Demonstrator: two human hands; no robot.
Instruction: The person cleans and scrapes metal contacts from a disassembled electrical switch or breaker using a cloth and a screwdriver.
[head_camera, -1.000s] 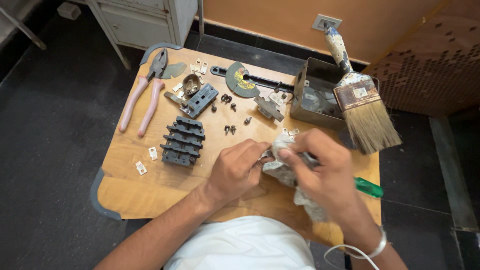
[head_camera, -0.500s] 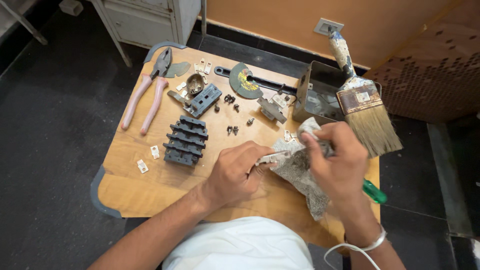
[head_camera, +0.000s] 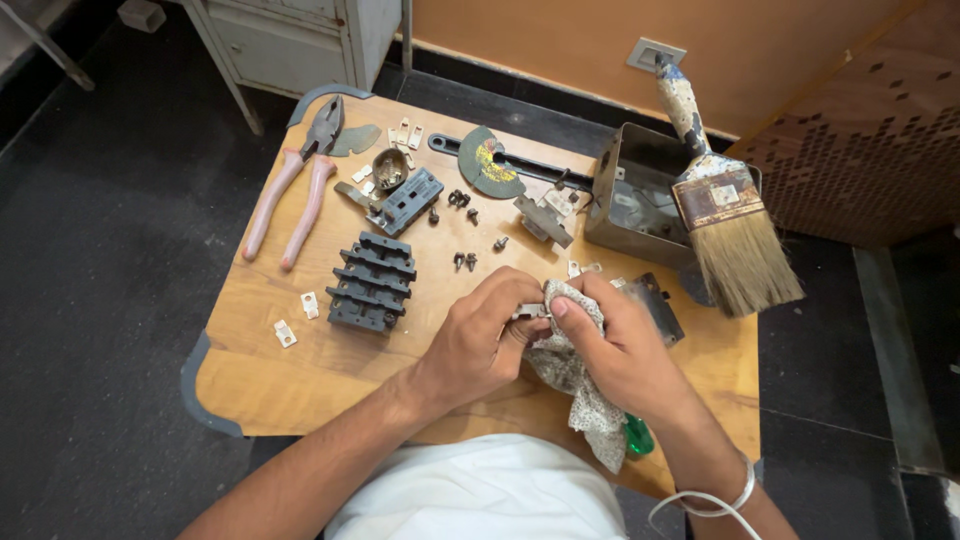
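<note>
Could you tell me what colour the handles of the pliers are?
Pale pink, on the pliers, seen in the head view.

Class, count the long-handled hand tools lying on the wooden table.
2: pliers at the far left corner, and a paintbrush propped on the metal box at the far right. Others may be hidden under the hands.

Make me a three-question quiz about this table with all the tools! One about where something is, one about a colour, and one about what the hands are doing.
1. Where does the paintbrush lie?
A. across the metal box
B. on the floor
C. under the pliers

2. What colour are the pliers' handles?
A. blue
B. pink
C. black

3. What is the right hand holding?
A. nothing
B. a hammer
C. a cloth

Answers: 1 A, its bristles stick out past the box's edge. 2 B, both handles are pale pink. 3 C, the patterned cloth is pressed against a small part held by the left hand.
</note>
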